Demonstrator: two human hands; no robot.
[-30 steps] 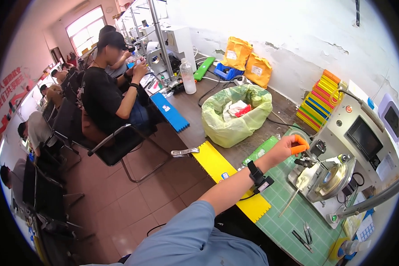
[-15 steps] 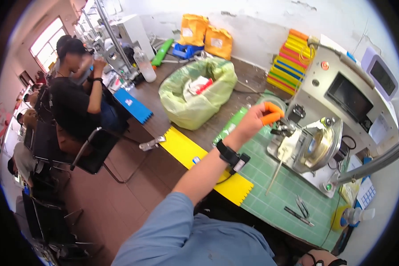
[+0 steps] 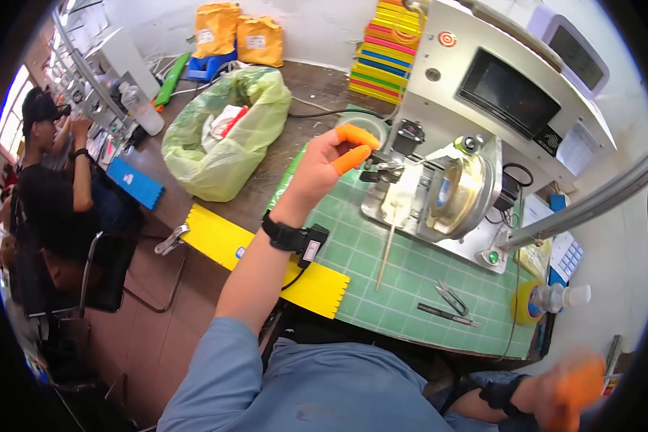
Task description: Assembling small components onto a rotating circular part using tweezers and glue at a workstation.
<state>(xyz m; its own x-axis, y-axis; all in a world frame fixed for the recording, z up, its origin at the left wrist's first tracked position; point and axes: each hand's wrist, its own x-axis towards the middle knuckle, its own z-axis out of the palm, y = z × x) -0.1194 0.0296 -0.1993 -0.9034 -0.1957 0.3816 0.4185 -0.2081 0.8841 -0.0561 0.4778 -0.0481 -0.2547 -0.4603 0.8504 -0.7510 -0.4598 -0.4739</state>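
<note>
My left hand (image 3: 322, 167) wears orange finger covers on thumb and forefinger, which are pinched together beside a small metal clamp (image 3: 383, 170) on a bench machine. Whatever the pinch holds is too small to make out. The machine (image 3: 475, 209) has a metal base plate, a round clear-and-metal wheel and a thin stick (image 3: 384, 258) jutting toward me. At the lower right, past the bench edge, my right hand (image 3: 570, 389) is smeared by motion. Orange covers show on its fingers, but their pose is unclear.
Tweezers-like snips (image 3: 452, 298) and a black pen-shaped tool (image 3: 446, 315) lie on the green cutting mat (image 3: 353, 309). A yellow notched strip (image 3: 266, 263) runs along the front edge. Left stands a bag-lined bin (image 3: 223, 165); a bottle (image 3: 554, 297) stands right. A person (image 3: 57, 187) sits far left.
The view has swung right, so the bench appears farther left. My right hand has come into view at the lower right. My left hand stays pinched beside the clamp.
</note>
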